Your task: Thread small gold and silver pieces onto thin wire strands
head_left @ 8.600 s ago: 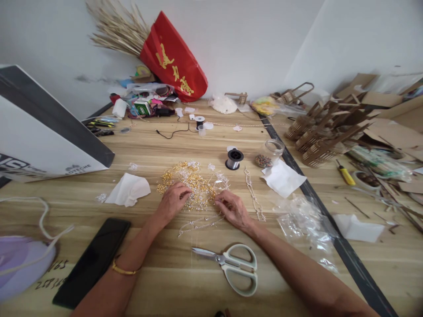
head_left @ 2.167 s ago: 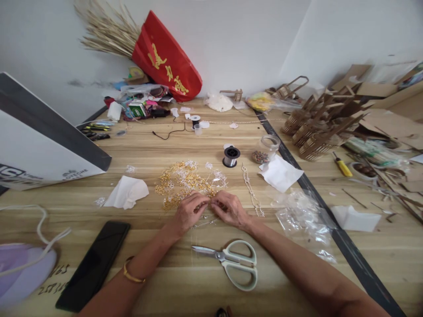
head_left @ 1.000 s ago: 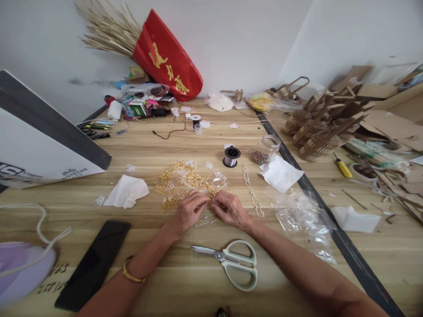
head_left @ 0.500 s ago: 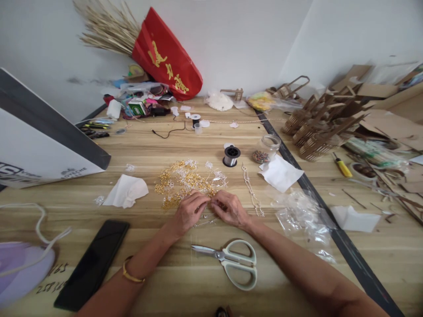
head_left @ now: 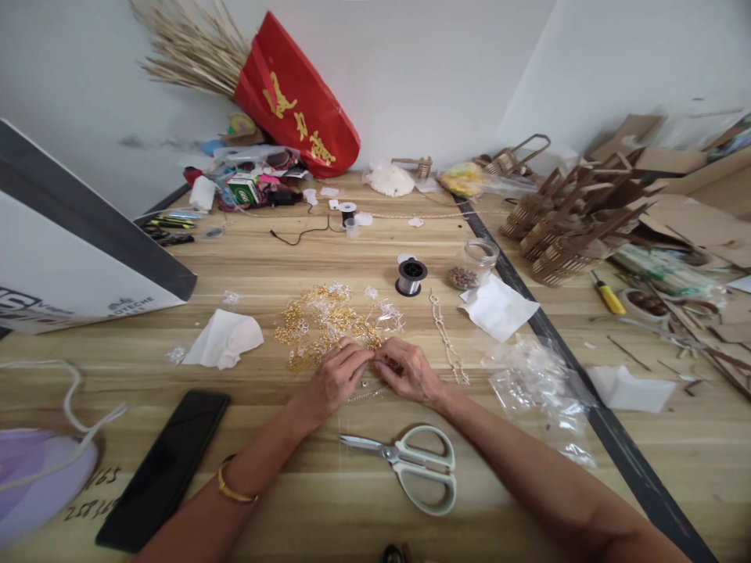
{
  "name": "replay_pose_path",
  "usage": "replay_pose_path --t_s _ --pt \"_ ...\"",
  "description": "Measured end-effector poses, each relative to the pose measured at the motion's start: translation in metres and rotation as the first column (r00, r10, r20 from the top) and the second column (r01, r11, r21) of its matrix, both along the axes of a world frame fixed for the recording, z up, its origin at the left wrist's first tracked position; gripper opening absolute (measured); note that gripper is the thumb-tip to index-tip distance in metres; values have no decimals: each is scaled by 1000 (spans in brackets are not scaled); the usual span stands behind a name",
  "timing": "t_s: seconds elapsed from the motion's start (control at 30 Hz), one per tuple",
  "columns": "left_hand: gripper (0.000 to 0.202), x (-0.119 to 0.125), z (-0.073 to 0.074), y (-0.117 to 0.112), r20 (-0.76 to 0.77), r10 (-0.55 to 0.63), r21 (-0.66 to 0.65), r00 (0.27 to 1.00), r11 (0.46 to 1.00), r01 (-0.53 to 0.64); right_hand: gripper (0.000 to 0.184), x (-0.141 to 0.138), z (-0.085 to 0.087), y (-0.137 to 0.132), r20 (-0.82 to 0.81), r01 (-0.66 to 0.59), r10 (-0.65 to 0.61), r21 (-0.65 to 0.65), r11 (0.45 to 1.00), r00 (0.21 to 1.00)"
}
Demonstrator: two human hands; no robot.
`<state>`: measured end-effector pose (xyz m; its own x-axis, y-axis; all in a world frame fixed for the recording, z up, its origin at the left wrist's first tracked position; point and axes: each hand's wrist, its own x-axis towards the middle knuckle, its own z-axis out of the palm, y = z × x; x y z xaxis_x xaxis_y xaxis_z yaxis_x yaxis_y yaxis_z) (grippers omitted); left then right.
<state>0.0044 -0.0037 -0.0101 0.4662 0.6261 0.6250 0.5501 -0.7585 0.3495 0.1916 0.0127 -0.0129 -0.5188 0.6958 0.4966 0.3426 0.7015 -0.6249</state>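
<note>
My left hand (head_left: 342, 374) and my right hand (head_left: 407, 371) meet at the fingertips over the wooden table, each in a closed pinch. What lies between the fingers is too small to make out. Just beyond them spreads a heap of gold and silver beads (head_left: 328, 319). Under the hands a thin silver chain (head_left: 367, 393) rests on the wood. A beaded silver strand (head_left: 447, 340) lies to the right of my right hand. Nearer to me are scissors (head_left: 404, 461) with pale handles, their blades together and pointing left.
Beyond the beads stands a wire spool (head_left: 411, 277), with a glass jar (head_left: 478, 262) of small beads to its right. Clear plastic bags (head_left: 545, 383) lie right of my forearm. A black phone (head_left: 167, 469) is at the left. Small woven baskets (head_left: 557, 254) crowd the right back.
My left hand has shifted very slightly, its fingers still against those of my right hand. Everything else on the table looks the same.
</note>
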Motion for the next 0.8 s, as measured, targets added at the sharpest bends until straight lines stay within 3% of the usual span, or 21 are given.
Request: replay_pose_path --t_s 0.8 --pt "16 1 1 -1 24 -5 3 1000 1000 5 12 0 1 0 -27 2 -3 -59 998 1000"
